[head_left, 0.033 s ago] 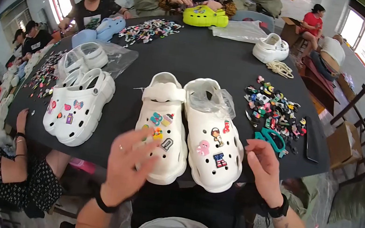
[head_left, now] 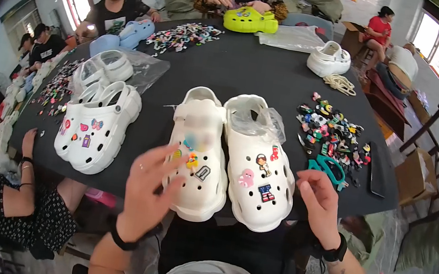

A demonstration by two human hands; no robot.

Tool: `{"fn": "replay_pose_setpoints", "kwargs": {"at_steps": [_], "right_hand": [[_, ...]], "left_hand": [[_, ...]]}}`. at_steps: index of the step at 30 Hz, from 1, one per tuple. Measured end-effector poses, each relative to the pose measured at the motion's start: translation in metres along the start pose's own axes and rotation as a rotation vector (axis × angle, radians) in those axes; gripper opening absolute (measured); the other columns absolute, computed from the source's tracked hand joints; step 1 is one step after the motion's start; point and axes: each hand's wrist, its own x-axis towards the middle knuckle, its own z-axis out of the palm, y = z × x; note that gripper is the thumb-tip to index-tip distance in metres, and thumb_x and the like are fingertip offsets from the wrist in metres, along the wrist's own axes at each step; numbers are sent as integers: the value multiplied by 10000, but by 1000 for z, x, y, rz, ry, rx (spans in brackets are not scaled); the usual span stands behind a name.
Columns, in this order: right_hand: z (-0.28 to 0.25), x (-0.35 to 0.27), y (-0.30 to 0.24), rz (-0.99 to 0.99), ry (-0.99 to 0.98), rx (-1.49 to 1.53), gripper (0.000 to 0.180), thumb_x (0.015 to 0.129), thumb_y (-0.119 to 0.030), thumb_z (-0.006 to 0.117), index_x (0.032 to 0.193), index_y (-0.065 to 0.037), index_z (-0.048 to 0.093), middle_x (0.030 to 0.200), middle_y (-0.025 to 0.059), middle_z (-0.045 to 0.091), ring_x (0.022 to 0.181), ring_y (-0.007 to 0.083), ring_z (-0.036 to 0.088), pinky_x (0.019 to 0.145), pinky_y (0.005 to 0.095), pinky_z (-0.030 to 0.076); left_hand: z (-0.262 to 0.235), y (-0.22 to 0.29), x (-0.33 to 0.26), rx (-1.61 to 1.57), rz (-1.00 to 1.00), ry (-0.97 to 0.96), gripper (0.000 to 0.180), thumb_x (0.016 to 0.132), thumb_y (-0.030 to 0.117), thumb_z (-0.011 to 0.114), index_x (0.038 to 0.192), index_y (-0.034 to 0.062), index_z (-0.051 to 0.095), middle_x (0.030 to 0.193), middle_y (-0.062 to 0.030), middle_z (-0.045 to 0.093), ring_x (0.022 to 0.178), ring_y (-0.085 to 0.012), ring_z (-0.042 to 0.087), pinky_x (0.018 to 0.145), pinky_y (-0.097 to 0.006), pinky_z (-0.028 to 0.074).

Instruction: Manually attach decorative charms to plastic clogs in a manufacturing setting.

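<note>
Two white clogs stand side by side in front of me, toes toward me. Over the outer side of the left clog [head_left: 203, 200] is my left hand [head_left: 145, 194], fingers spread, holding nothing. That clog carries colourful charms, among them a grey letter-like charm [head_left: 202, 173]; a blurred patch hides some near its strap. The right clog [head_left: 245, 146] has a pink charm [head_left: 246, 177], a figure charm [head_left: 263, 165] and a flag-patterned charm [head_left: 266, 193], with clear plastic [head_left: 269, 124] at its opening. Beside its outer edge my right hand [head_left: 316, 201] is loosely bent, thumb and fingers apart, with nothing visible in it.
Loose charms [head_left: 334, 126] lie at right with a teal tool [head_left: 328, 169] and a black tray [head_left: 377, 169]. Another white decorated pair [head_left: 100, 139] stands left. Across the table a person handles a lime clog [head_left: 251, 21]. A seated person's arm [head_left: 26, 156] rests at the left edge.
My left hand has shifted slightly left and away from the left clog's toe. My right hand stays nearly in place. The whole view has moved a little.
</note>
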Motion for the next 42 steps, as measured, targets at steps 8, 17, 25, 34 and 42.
{"fn": "replay_pose_setpoints", "kwargs": {"at_steps": [8, 17, 25, 34, 42], "right_hand": [[-4, 25, 25, -38, 119, 3, 249, 1028, -202, 515, 929, -12, 642, 631, -53, 499, 576, 26, 406, 547, 199, 309], [-5, 20, 31, -82, 123, 35, 234, 1020, -189, 531, 914, -17, 650, 663, -58, 517, 586, 20, 423, 545, 190, 330], [-3, 18, 36, -103, 139, 23, 234, 1012, -190, 545, 921, -7, 659, 649, -55, 511, 595, 27, 421, 553, 197, 334], [-2, 17, 34, -122, 131, 26, 243, 1015, -198, 542, 907, -13, 658, 661, -51, 520, 596, 26, 422, 554, 193, 337], [-1, 17, 36, -114, 137, 42, 213, 1003, -179, 564, 918, -5, 651, 654, -60, 515, 602, 24, 428, 560, 190, 341]], "left_hand": [[-19, -17, 62, -27, -9, -59, 325, 858, 50, 657, 1184, 49, 646, 1256, -139, 620, 1174, -299, 581, 1012, -380, 425], [34, 25, 121, -82, 519, -468, 427, 839, 235, 720, 1244, 138, 630, 1303, -128, 575, 1172, -311, 549, 977, -395, 432], [57, 20, 133, 2, 218, -765, 687, 751, 513, 761, 1225, 42, 601, 880, -167, 684, 828, -334, 656, 758, -398, 500], [72, 16, 160, 119, 243, -1058, 725, 693, 698, 684, 900, 4, 721, 825, -129, 674, 862, -288, 643, 927, -380, 383], [32, 15, 105, 142, 350, -440, 720, 691, 418, 833, 1264, 86, 548, 1262, -161, 492, 1142, -350, 472, 977, -455, 377]]}}
